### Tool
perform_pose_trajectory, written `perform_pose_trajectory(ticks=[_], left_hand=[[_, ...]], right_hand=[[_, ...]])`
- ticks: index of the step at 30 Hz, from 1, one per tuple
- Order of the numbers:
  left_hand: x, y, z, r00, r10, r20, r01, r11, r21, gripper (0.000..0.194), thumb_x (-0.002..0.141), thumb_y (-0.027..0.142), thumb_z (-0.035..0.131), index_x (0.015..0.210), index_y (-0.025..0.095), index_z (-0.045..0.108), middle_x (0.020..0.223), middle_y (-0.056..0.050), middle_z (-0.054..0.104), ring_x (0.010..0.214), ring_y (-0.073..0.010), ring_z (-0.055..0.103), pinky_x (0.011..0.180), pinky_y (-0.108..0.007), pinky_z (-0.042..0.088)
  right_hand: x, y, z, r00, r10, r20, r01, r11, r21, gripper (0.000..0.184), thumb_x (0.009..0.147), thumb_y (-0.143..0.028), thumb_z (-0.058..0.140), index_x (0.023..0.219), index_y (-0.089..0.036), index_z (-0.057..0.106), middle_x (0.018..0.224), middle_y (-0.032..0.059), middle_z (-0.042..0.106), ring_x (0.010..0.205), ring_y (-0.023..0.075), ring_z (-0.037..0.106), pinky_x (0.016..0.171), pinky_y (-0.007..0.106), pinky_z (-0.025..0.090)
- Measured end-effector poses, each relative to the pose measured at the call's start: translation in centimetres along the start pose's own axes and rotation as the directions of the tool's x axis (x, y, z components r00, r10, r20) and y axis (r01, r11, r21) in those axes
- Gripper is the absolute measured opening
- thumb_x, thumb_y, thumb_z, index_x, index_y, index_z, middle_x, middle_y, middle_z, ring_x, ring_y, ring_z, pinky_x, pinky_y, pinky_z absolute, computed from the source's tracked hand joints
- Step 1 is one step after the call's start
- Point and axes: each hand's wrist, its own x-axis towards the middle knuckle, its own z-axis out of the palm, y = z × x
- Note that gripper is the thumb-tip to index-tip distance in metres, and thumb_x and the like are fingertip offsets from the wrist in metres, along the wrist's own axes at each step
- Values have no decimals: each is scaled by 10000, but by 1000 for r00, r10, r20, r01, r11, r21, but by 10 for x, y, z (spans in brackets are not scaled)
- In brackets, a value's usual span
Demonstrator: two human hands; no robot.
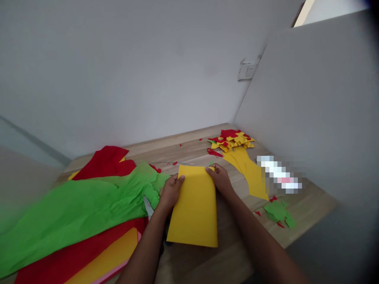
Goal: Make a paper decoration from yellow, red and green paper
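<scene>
A yellow sheet of paper (195, 209) is held up in front of me over the table, its right side curving as if folded over. My left hand (172, 191) pinches its upper left edge, thumb on the near face. At the top right corner, my right hand (219, 179) grips the same sheet between thumb and fingers. Scissors (148, 207) lie to the left of my left forearm, one blade showing and the rest mostly hidden. Crumpled green paper (89, 209) spreads out left of my left hand.
On the wooden table (189, 138), a pile of red and yellow cut pieces (232, 140) sits at the back right. Yellow strips (247, 171) and green scraps (278, 211) lie nearer. Red paper (103, 163) is at the left. Walls border the table's back and right.
</scene>
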Motion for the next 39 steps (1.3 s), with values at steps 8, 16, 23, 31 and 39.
perform_pose_trajectory(ticks=[8, 16, 23, 31, 39], left_hand=[[-5, 3, 1, 1000, 10, -10, -10, 999, 31, 414, 785, 479, 690, 1060, 170, 689, 904, -99, 777, 893, -296, 737, 704, -361, 581], [-2, 0, 0, 1000, 5, -17, -5, 1000, 18, 428, 772, 499, 697, 1047, 172, 685, 908, -99, 776, 880, -300, 736, 678, -364, 578], [-2, 1, 1, 1000, 18, -15, -18, 1000, 17, 423, 764, 493, 699, 1033, 167, 686, 894, -87, 777, 888, -291, 737, 694, -355, 581], [0, 1, 1, 999, -4, -40, 3, 1000, -12, 355, 772, 435, 697, 1009, 171, 701, 916, -91, 779, 908, -299, 734, 728, -375, 581], [1, -2, -3, 995, 47, -89, -36, 993, 114, 434, 812, 489, 654, 1099, 167, 700, 963, -88, 777, 909, -288, 730, 735, -349, 570]], right_hand=[[-2, 1, -1, 998, -17, 54, 14, 999, 49, 288, 679, -454, 670, 679, -232, 488, 573, -61, 470, 530, 122, 389, 517, 259, 311], [-3, -3, -1, 998, 18, 62, -25, 994, 104, 296, 642, -443, 696, 703, -224, 506, 604, -52, 501, 536, 118, 411, 532, 257, 327], [-3, -5, -2, 999, -21, 43, 20, 999, 25, 330, 658, -505, 669, 641, -232, 484, 555, -59, 444, 517, 119, 367, 500, 261, 287], [-2, -3, -3, 997, -56, -47, 58, 998, 28, 346, 711, -473, 626, 605, -233, 400, 551, -67, 359, 529, 108, 312, 507, 259, 268], [-4, -7, -4, 982, 136, 128, -159, 969, 188, 352, 649, -448, 729, 885, -220, 602, 684, 3, 647, 639, 185, 576, 600, 301, 449]])
